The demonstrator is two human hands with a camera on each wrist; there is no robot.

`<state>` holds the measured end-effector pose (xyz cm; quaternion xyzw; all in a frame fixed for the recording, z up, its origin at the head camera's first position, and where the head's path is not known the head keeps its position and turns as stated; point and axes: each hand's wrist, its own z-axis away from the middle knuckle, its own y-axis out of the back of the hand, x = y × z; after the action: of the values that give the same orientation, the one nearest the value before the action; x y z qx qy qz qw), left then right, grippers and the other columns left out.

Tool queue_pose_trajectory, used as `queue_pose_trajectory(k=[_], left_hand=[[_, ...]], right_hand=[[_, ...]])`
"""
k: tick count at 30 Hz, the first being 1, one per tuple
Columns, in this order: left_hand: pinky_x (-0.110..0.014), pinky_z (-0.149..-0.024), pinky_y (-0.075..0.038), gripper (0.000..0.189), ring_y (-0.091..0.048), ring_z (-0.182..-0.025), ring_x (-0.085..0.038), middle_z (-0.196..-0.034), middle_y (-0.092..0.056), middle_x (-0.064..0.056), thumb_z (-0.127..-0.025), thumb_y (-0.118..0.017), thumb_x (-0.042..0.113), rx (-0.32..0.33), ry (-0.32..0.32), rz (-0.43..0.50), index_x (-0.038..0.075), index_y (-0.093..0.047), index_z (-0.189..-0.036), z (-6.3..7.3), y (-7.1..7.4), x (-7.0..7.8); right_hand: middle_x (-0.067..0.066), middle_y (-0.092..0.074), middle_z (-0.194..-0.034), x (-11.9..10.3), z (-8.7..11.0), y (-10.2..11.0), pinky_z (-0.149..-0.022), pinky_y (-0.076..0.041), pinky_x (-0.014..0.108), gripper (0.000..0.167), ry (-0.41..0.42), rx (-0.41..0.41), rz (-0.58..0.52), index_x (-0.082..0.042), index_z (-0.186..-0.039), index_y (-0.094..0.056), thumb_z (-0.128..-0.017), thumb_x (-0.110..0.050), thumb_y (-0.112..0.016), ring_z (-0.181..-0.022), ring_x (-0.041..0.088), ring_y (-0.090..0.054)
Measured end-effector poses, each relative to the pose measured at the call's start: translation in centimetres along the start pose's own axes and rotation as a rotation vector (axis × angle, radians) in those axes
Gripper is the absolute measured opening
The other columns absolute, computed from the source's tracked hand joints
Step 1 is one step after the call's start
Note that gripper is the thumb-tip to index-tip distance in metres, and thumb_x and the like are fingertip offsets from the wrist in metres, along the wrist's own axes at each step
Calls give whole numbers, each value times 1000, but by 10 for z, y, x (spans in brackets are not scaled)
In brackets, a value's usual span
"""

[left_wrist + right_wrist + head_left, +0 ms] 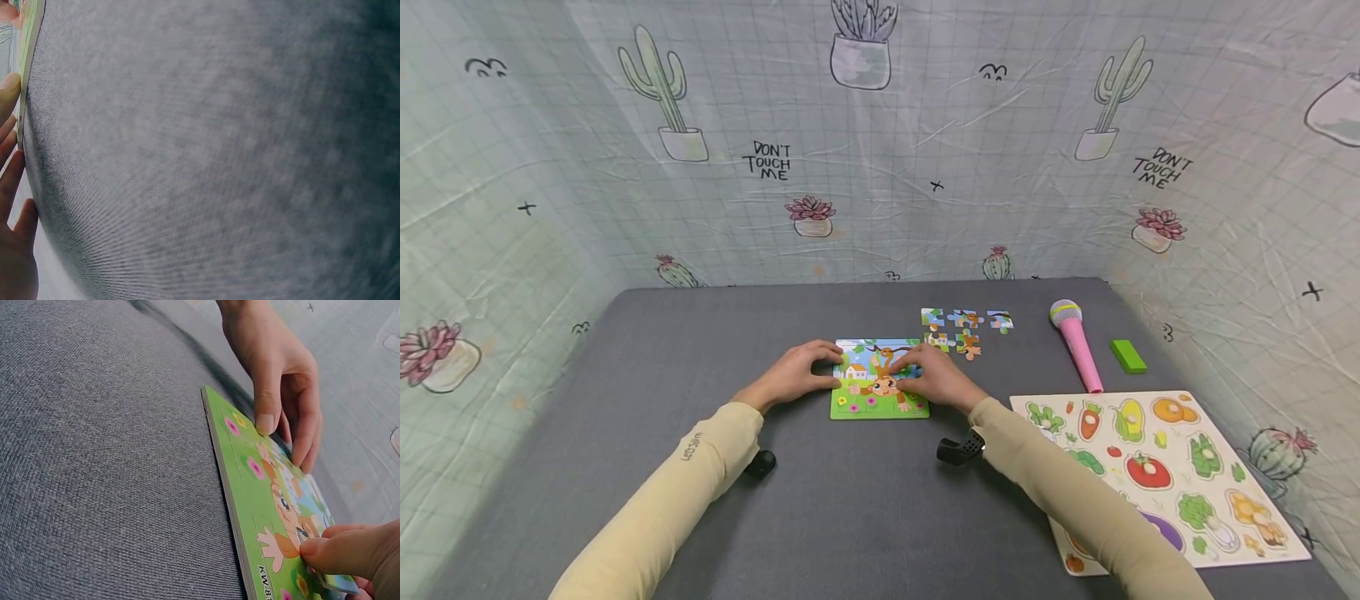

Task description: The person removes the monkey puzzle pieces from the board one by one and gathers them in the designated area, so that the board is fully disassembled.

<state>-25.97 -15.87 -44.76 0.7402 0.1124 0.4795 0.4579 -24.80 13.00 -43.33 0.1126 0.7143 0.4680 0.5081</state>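
A jigsaw puzzle board (853, 407) with an upside-down monkey, a small house and flowers lies flat on the grey table. My left hand (796, 372) rests at its left side, thumb and fingertips spread along the edge. Over the right part of the board, my right hand (942, 377) reaches in with bent fingers. A puzzle piece (342, 584) with a light-blue edge shows tilted between its thumb and fingers, partly hidden by them. The right thumb (325, 551) lies beside the monkey's face.
Several loose puzzle pieces (967, 344) lie behind the board to the right. Beyond them are a pink toy microphone (1079, 350) and a green block (1128, 357). A vegetable peg board (1165, 521) lies at the right, under my right forearm. Printed cloth walls surround the table.
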Motion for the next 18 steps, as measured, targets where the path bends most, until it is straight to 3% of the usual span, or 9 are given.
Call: queue_pose_trajectory(k=[12, 15, 18], left_hand=[[-49, -109, -37, 39, -46, -131, -32, -137, -54, -11, -89, -74, 24, -38, 58, -6, 4, -66, -122, -1, 0, -1], [-50, -109, -37, 39, -46, -131, -32, -137, -53, -12, -90, -74, 25, -37, 55, -10, 4, -66, -122, -1, 0, -1], [-50, -109, -37, 39, -45, -132, -32, -137, -53, -12, -90, -73, 24, -32, 49, -5, 4, -66, -123, -1, 0, -1]], right_hand=[[8, -52, -114, -1, 0, -1, -79, -45, 37, 24, 30, -16, 7, -11, -116, -73, -91, -12, -70, -99, 22, -48], [9, -58, -118, 0, -2, 0, -84, -48, 39, 25, 65, -22, -2, -10, -117, -72, -92, -9, -69, -105, 24, -53], [9, -65, -119, 1, -4, 1, -83, -50, 38, 26, 72, -29, -15, -10, -118, -72, -93, -8, -67, -102, 22, -59]])
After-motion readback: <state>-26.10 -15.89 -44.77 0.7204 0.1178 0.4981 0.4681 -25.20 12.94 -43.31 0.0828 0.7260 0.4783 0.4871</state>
